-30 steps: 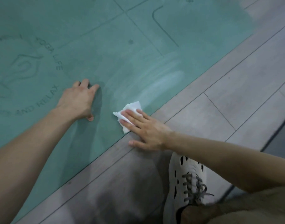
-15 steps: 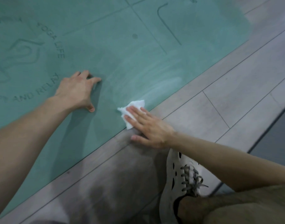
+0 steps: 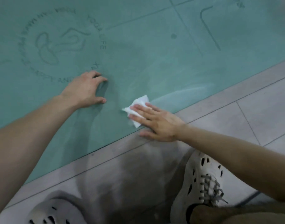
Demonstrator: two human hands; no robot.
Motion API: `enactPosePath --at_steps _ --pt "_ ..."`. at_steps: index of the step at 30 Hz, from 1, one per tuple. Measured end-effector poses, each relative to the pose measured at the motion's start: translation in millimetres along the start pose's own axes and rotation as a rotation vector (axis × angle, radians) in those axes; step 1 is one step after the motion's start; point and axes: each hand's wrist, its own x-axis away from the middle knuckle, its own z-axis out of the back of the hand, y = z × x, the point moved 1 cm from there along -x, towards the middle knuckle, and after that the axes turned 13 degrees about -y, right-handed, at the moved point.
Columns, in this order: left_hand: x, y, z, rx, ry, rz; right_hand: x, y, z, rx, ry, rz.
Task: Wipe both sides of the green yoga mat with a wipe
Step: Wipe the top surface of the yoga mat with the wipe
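Note:
The green yoga mat (image 3: 138, 50) lies flat on the floor and fills the upper part of the view, with a round printed logo at the left. A crumpled white wipe (image 3: 139, 104) sits near the mat's near edge. My right hand (image 3: 156, 122) presses flat on the wipe with straight fingers, its thumb over the mat's edge. My left hand (image 3: 86, 90) rests on the mat to the left of the wipe, fingertips and thumb propped on the surface. Pale damp streaks arc across the mat to the right of the wipe.
Grey plank floor (image 3: 235, 110) runs along the mat's near edge. My two white perforated shoes, the left shoe (image 3: 56, 210) and the right shoe (image 3: 201, 183), stand on it at the bottom of the view, close to the mat.
The view has shifted, showing more of the logo and both shoes. My right hand and wipe stay at the mat's near edge; my left hand has arched up onto its fingertips.

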Motion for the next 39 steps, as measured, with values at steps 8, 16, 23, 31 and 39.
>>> enactPosePath --at_steps 8,16,23,31,39 --pt "41.1 -47.0 -20.5 0.099 0.010 0.162 -35.0 34.0 24.9 -0.239 0.126 -0.543" --pt "49.5 -52.8 -27.9 0.089 0.027 0.225 -53.9 -20.3 10.3 -0.059 0.103 -0.034" --pt "52.1 -55.9 -26.5 0.095 0.038 0.177 -51.2 -4.8 18.3 -0.178 0.156 -0.451" --pt "65.1 -57.4 -49.6 0.047 0.120 0.201 -40.3 -23.2 16.9 0.098 -0.026 0.241" --pt "72.3 -66.7 -61.7 0.023 0.144 0.055 0.1 10.0 16.4 0.138 -0.092 0.213"
